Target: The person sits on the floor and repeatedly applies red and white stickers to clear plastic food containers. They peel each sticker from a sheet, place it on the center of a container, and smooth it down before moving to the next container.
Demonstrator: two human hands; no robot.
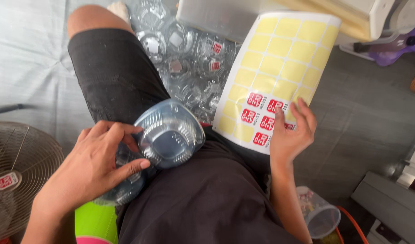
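Note:
My left hand (pixel 96 162) grips a clear plastic lidded container (pixel 170 134) that rests on my lap, on black shorts (pixel 203 199). More clear containers sit stacked under that hand. My right hand (pixel 291 133) holds a sticker sheet (pixel 279 68) by its lower edge, the thumb lying over the red stickers (pixel 260 118). Most of the sheet is bare yellow backing where stickers are gone; only a few red ones are left near the bottom.
A heap of clear containers (pixel 189 63), some with red stickers, lies on the floor ahead of my knee. A fan grille (pixel 17 171) stands at the left. A small plastic jar (pixel 320 212) sits by my right forearm. A grey box (pixel 216 16) is behind the heap.

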